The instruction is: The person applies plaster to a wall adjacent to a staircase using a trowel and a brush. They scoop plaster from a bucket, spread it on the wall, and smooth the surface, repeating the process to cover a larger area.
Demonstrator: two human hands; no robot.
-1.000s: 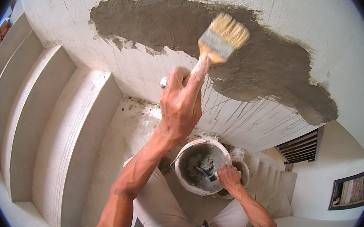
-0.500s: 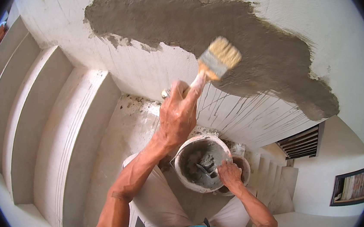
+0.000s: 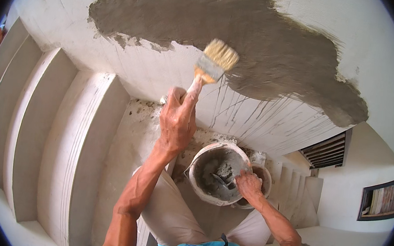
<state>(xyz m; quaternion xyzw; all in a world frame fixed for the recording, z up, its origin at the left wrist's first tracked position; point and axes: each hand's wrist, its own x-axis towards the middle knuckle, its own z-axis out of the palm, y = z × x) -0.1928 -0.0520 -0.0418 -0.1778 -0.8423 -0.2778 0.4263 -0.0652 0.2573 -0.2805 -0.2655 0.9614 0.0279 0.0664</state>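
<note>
My left hand (image 3: 177, 123) is closed round the handle of a wide paintbrush (image 3: 212, 63), its pale bristles pointing up at the wall. The bristles are in front of the lower edge of a wet grey mortar patch (image 3: 260, 42); whether they touch it I cannot tell. Between my knees stands a round bucket (image 3: 193, 181) with grey mortar (image 3: 223, 168) inside. Over its right rim, my right hand (image 3: 250, 187) is closed on a trowel (image 3: 222, 180), whose metal blade rests in the mortar. My fingers hide most of its handle.
Pale steps (image 3: 95, 114) rise on the left. A second, smaller bucket (image 3: 266, 181) stands behind my right hand. Grey drips (image 3: 254, 114) run down the white wall below the patch. Further steps (image 3: 292, 187) and a slatted opening (image 3: 328, 151) lie to the right.
My left hand and the paintbrush have moved left along the patch's lower edge. My right hand stays at the bucket, with the trowel blade shifted only slightly.
</note>
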